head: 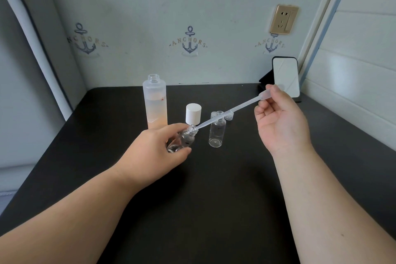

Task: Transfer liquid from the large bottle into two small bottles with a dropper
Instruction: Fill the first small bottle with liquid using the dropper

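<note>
My left hand (pixel 157 147) grips a small clear bottle (pixel 183 139), tilted with its open mouth toward the right. My right hand (pixel 280 120) pinches the bulb of a clear plastic dropper (pixel 233 110); the dropper's tip sits in that bottle's mouth. A second small clear bottle (pixel 216 129) stands upright and open just to the right. The large frosted bottle (pixel 155 102), uncapped and about half full of peach liquid, stands behind my left hand.
A white cap (pixel 193 113) stands beside the large bottle. Small clear caps (pixel 228 116) lie behind the second small bottle. A phone on a stand (pixel 286 77) leans at the back right of the black table (pixel 214 199). Walls close the back and both sides.
</note>
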Demonstrator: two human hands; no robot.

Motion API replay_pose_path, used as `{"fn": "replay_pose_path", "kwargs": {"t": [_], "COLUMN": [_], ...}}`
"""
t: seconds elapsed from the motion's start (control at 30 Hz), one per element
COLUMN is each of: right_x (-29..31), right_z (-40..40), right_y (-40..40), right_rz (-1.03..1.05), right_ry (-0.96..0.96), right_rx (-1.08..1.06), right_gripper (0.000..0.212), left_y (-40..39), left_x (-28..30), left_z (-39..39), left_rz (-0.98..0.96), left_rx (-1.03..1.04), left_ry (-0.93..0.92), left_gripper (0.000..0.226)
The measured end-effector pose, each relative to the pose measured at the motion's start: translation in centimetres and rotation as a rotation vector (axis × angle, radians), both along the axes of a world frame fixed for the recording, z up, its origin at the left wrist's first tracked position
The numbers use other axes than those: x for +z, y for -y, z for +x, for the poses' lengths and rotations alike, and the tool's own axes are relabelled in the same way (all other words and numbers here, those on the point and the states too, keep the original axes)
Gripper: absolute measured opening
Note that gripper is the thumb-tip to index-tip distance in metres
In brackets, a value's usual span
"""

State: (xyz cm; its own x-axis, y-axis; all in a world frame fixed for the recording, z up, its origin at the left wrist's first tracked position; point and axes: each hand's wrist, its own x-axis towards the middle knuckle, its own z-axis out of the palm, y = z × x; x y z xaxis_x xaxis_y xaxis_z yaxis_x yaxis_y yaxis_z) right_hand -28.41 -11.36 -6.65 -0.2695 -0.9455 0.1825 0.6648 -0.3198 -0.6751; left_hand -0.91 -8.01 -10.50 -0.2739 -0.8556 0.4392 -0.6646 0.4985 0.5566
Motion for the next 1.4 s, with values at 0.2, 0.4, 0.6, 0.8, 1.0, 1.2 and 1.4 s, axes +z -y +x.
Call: {"fn": "replay_pose_path", "kwargs": {"t": [0.2, 0.4, 0.6, 0.8, 1.0, 1.2, 1.4], "right_x": [0.20, 0.28, 0.32, 0.42, 0.40, 0.23, 0.34], "right_z": [0.27, 0.17, 0.07, 0.02, -0.11, 0.02, -0.23], "right_y": [-0.18, -0.23, -0.19, -0.32, -0.37, -0.24, -0.27], "right_rz": [0.024, 0.038, 0.041, 0.028, 0.007, 0.004, 0.033], "right_ry": [-0.028, -0.016, -0.018, -0.027, -0.034, 0.019, 0.079], "right_rx": [-0.008, -0.004, 0.004, 0.013, 0.013, -0.002, -0.027], "right_gripper": [0.019, 0.024, 0.026, 0.026, 0.022, 0.003, 0.010], "left_y": [0.20, 0.07, 0.14, 0.13, 0.11, -0.15, -0.21], "left_x": [-0.19, -0.11, -0.28, -0.18, -0.15, 0.23, 0.42], "left_z": [0.05, -0.08, -0.01, -0.01, 0.02, -0.09, -0.10], "left_rz": [-0.012, -0.021, -0.017, -0.013, -0.010, -0.007, 0.063], "left_rx": [-0.007, -0.010, 0.001, 0.002, 0.012, -0.002, 0.021], "left_ry": [0.007, -0.004, 0.002, 0.015, 0.019, 0.023, 0.004], "left_gripper": [0.042, 0.048, 0.040, 0.041, 0.041, 0.034, 0.030]}}
